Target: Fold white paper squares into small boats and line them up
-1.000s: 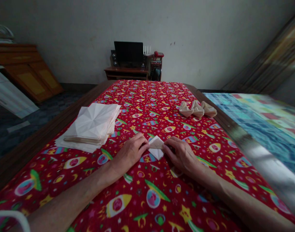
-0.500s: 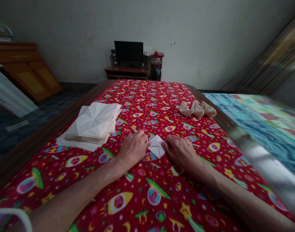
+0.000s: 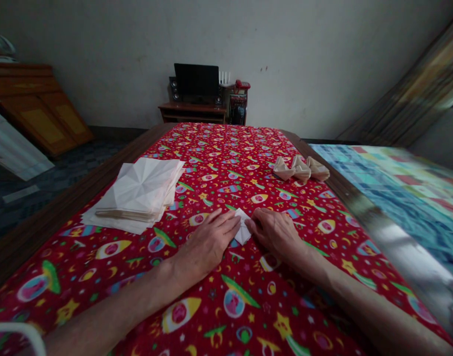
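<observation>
A small white paper (image 3: 242, 232), folded into a diamond with creases across it, lies on the red patterned cloth between my hands. My left hand (image 3: 212, 237) rests flat, its stretched fingers pressing over the paper's left side. At the right corner, my right hand (image 3: 274, 228) has its fingers curled, with the thumb and forefinger closed on the paper's edge. To the left sits a stack of creased white paper sheets (image 3: 141, 185). Several folded paper pieces (image 3: 302, 169) stand in a row at the right.
The red cloth (image 3: 226, 193) covers a dark wooden table whose edge (image 3: 111, 168) shows on both sides. Past its far end are a desk with a monitor (image 3: 196, 81) and a red telephone (image 3: 242, 84). A bed (image 3: 392, 198) lies to the right, a wooden cabinet (image 3: 41, 109) to the left.
My left hand has gone from a curled pinch at the paper's left corner to lying flat with fingers over its left side. My right hand stays at the right corner.
</observation>
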The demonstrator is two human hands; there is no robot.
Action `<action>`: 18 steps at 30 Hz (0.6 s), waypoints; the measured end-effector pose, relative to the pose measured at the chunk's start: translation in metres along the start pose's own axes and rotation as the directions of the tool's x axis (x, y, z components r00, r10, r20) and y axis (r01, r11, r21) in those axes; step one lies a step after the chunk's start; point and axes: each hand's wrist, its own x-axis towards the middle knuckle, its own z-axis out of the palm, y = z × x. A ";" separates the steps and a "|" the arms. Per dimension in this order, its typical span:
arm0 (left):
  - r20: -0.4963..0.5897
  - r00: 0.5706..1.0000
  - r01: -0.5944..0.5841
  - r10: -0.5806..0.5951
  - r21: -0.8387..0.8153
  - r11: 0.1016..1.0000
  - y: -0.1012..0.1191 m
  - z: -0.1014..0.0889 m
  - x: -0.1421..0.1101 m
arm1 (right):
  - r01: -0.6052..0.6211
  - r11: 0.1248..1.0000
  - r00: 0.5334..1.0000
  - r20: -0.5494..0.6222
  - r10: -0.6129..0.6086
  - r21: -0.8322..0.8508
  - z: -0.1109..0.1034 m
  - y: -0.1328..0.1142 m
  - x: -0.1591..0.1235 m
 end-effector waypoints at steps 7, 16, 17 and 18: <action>0.072 0.995 0.074 -0.070 -0.063 0.995 0.004 0.002 -0.008 | 0.028 0.998 0.994 -0.105 -0.022 0.053 0.010 0.005 -0.003; 0.090 0.994 0.074 -0.069 -0.055 0.996 0.004 -0.007 -0.006 | 0.466 0.875 0.882 -0.146 -0.448 0.131 -0.004 0.000 -0.015; 0.089 0.993 0.078 -0.074 -0.045 0.996 0.004 -0.007 -0.007 | 0.489 0.859 0.872 -0.128 -0.473 0.152 -0.005 0.001 -0.018; 0.089 0.993 0.085 -0.082 -0.035 0.996 0.004 -0.008 -0.007 | 0.494 0.853 0.869 -0.111 -0.482 0.169 -0.006 0.003 -0.021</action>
